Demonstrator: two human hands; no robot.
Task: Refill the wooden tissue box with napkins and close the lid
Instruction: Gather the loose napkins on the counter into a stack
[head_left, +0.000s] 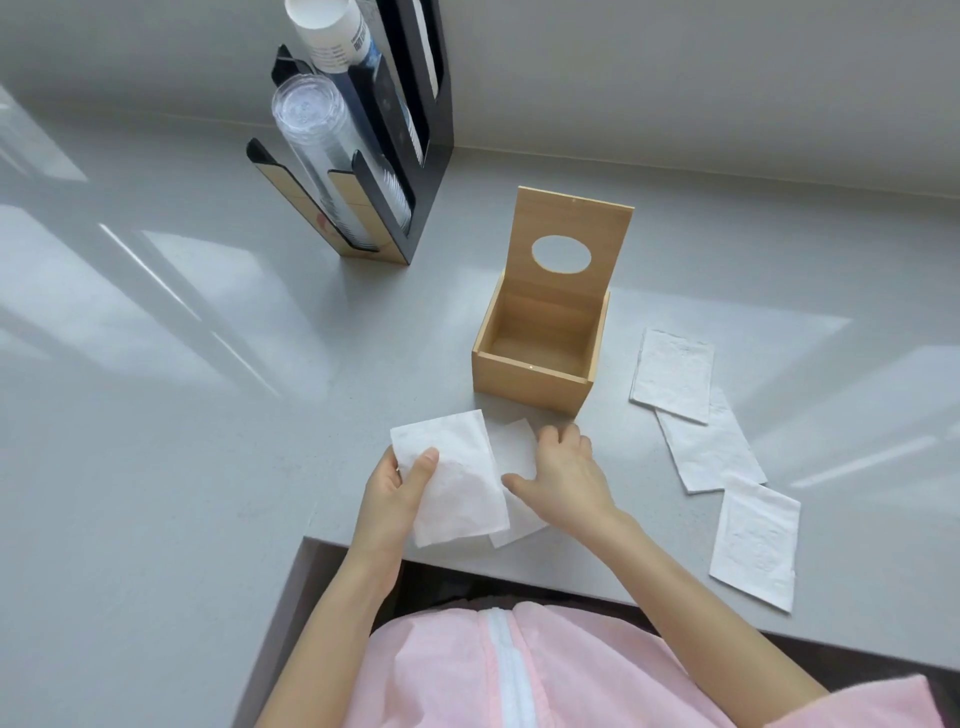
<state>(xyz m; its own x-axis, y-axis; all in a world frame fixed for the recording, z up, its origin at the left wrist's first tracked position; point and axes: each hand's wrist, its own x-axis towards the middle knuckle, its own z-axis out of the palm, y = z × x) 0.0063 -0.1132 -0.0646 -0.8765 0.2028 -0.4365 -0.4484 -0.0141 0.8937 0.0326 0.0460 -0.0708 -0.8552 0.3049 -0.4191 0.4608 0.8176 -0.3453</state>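
The wooden tissue box (530, 382) stands on the grey counter with nothing inside it. Its lid (571, 228), with an oval hole, is tilted up at the back. My left hand (397, 488) grips a white napkin (457, 493) by its left edge, just in front of the box. A second napkin (514, 449) lies flat under it, and my right hand (563, 475) rests on that one with fingers spread. Three more napkins lie to the right of the box: one far (672, 374), one middle (709, 447), one near the counter edge (756, 545).
A black cup dispenser (415, 171) with clear cups (317, 135) and paper cups (332, 31) stands at the back left. The grey counter (156, 415) ends in a front edge just below my hands. A wall runs behind the box.
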